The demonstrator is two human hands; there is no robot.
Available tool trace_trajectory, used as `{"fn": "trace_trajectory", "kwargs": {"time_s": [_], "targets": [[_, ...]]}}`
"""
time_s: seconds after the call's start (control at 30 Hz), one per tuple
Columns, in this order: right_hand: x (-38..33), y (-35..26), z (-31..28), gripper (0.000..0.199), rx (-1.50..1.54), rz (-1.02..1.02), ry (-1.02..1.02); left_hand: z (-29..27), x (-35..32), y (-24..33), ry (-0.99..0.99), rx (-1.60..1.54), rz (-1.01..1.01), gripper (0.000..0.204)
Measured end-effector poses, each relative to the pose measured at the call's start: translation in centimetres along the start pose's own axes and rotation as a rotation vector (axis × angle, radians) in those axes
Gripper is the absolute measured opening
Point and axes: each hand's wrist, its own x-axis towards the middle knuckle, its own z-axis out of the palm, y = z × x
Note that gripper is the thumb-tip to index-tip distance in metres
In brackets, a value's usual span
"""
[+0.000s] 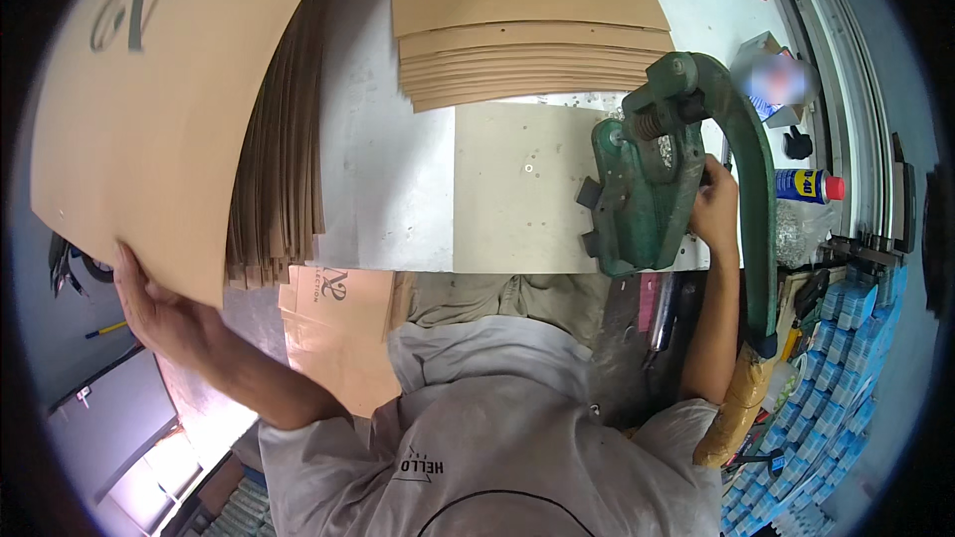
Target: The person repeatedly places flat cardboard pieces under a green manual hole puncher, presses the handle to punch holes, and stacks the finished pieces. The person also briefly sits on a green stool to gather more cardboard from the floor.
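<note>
At the left, my left hand [159,313] grips the near edge of a large brown cardboard sheet [169,129]. The sheet lies over a thick stack of cardboard sheets [284,159], whose edges fan out on its right. On the right stands a green hand press [652,184] with a long curved lever [753,149]. My right hand [718,209] is against the press's right side, between its body and the lever. Its fingers are curled, and their tips are partly hidden by the press. A small ring [528,168] lies on the beige board [497,209] left of the press.
Another cardboard stack [532,50] lies at the far middle of the white table [388,169]. Beyond the lever are a blue spray can [801,185] with a red cap and an open box [766,60]. Many blue packs [836,378] are piled at the lower right; cardboard [343,328] stands below the table edge.
</note>
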Motion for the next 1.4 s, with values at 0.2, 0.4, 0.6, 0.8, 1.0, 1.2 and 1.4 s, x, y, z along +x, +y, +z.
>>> {"fn": "trace_trajectory", "kwargs": {"time_s": [0.2,0.4,0.6,0.8,1.0,1.2,1.4], "targets": [[1.2,-3.0,1.4,0.017,0.334,-0.014,-0.002,-11.9,0.7,-3.3,-0.026,0.428,-0.015,0.02],[1.9,-5.0,3.2,0.019,0.286,0.066,0.042,-6.7,-2.2,-4.5,0.317,0.55,0.218,0.022],[3.6,0.5,3.1,0.031,0.283,0.085,-0.164,-7.6,-0.5,-4.0,0.351,0.788,0.145,0.035],[4.1,-2.2,4.4,0.032,0.322,0.041,-0.238,-1.6,-9.4,-8.7,0.196,0.21,0.466,0.022],[4.3,-4.0,4.3,0.032,0.369,0.068,-0.276,18.7,-7.9,-17.4,-0.7,0.537,0.763,0.023],[3.9,-5.2,4.1,0.034,0.415,0.106,-0.287,29.9,-1.0,-24.5,-0.867,0.589,1.119,0.03],[3.4,-5.6,3.4,0.035,0.628,0.197,-0.105,30.3,-1.1,-24.2,-1.218,0.961,0.699,0.021]]}}
